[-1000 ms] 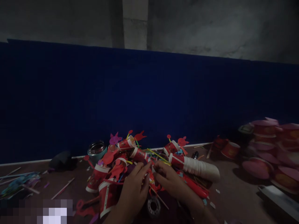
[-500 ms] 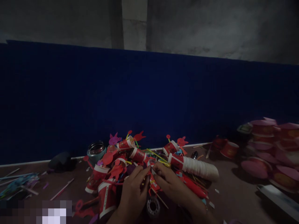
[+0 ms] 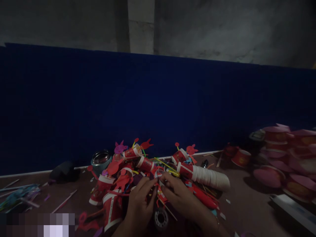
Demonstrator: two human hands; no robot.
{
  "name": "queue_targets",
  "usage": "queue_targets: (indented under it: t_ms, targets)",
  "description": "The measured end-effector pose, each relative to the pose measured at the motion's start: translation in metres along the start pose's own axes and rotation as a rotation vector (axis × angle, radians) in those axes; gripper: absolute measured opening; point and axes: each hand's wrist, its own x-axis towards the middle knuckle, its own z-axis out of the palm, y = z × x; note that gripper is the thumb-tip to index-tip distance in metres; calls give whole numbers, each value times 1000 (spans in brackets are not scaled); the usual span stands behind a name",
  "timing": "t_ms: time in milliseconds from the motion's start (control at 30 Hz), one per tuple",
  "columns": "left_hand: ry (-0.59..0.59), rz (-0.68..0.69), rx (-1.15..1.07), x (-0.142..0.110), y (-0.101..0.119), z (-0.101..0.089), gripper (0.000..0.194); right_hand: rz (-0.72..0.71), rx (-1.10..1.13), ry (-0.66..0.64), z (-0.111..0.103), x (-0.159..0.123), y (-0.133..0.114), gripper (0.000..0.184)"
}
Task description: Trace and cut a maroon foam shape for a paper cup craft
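My left hand [image 3: 142, 197] and my right hand [image 3: 176, 189] meet fingertip to fingertip over a heap of paper-cup crafts. The fingers of both are closed in a pinch; whatever lies between them is too small and dark to make out. Red paper pieces [image 3: 162, 197] show in the gap below the fingertips. Under the hands lies a tape roll [image 3: 161, 226]. Beside my left wrist is a red paper cup [image 3: 113, 210], tilted. A long stack of nested paper cups [image 3: 209, 177] lies on its side beyond my right hand.
Decorated red cups [image 3: 133, 152] with paper shapes on straws fill the back of the heap. A teal open jar [image 3: 101, 164] stands behind left. Straws [image 3: 21, 194] and a dark object [image 3: 63, 170] lie left. Pink-and-red cups [image 3: 276, 135] pile up right, near a white box [image 3: 293, 209].
The view has shifted very slightly. Both hands stay together in nearly the same place, with only small movement at the fingertips.
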Motion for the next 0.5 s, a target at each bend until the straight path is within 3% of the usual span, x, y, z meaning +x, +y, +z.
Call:
queue_targets:
  t_ms: [133, 333, 500]
  targets:
    - [30, -24, -101, 3, 4, 1, 16, -8, -14, -5, -1, -1, -2, 9]
    - [-25, -315, -349, 9, 7, 4, 7, -39, -54, 7, -1, -2, -4, 12]
    - [-34, -332, -372, 11, 7, 4, 10, -83, -131, 86, 2, 0, -3, 14]
